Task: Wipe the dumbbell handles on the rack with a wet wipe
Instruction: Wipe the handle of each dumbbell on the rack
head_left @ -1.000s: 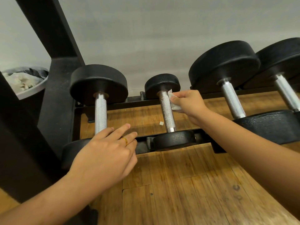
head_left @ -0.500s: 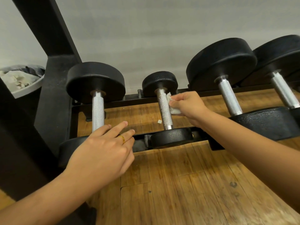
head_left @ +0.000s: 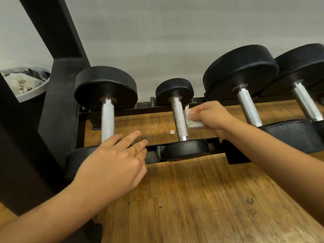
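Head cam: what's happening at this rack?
A person is cleaning dumbbells on a low black rack. The right hand grips a crumpled wet wipe at the right side of the small dumbbell, by its knurled handle. The left hand, fingers straight, is spread over the near end of the leftmost dumbbell and holds nothing. A large dumbbell and a second large dumbbell sit to the right, untouched.
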{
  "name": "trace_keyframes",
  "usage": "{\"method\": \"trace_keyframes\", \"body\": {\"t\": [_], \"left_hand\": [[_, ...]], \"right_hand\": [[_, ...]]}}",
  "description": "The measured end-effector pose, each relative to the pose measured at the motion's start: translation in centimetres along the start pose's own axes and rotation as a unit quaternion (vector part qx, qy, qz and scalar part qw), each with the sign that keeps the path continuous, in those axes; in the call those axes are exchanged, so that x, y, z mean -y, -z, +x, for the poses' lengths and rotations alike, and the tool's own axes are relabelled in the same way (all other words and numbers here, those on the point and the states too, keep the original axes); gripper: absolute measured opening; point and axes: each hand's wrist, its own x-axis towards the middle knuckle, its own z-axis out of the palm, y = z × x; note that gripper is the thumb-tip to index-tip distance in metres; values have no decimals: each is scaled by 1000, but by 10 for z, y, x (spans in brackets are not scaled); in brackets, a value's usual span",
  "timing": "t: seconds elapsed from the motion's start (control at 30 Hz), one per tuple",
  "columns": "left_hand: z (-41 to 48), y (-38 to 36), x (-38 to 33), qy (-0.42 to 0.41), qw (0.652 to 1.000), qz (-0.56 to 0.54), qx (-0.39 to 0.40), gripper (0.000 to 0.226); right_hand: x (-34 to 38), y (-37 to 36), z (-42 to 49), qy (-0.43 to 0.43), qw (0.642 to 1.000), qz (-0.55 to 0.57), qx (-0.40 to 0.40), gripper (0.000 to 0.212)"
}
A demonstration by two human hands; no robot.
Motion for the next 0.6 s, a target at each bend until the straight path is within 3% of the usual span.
{"method": "trace_keyframes", "body": {"t": [0.23, 0.43, 0.6], "left_hand": [[-1, -2, 0, -3, 1000, 0, -1, 51], [-1, -1, -1, -5, 1000, 8, -4, 50], [1, -1, -1, -3, 1000, 5, -2, 52]], "right_hand": [[11, -24, 18, 78, 987, 80, -114, 20], [8, -25, 3, 142, 978, -82, -127, 22], [20, -28, 7, 149, 970, -85, -172, 21]]}}
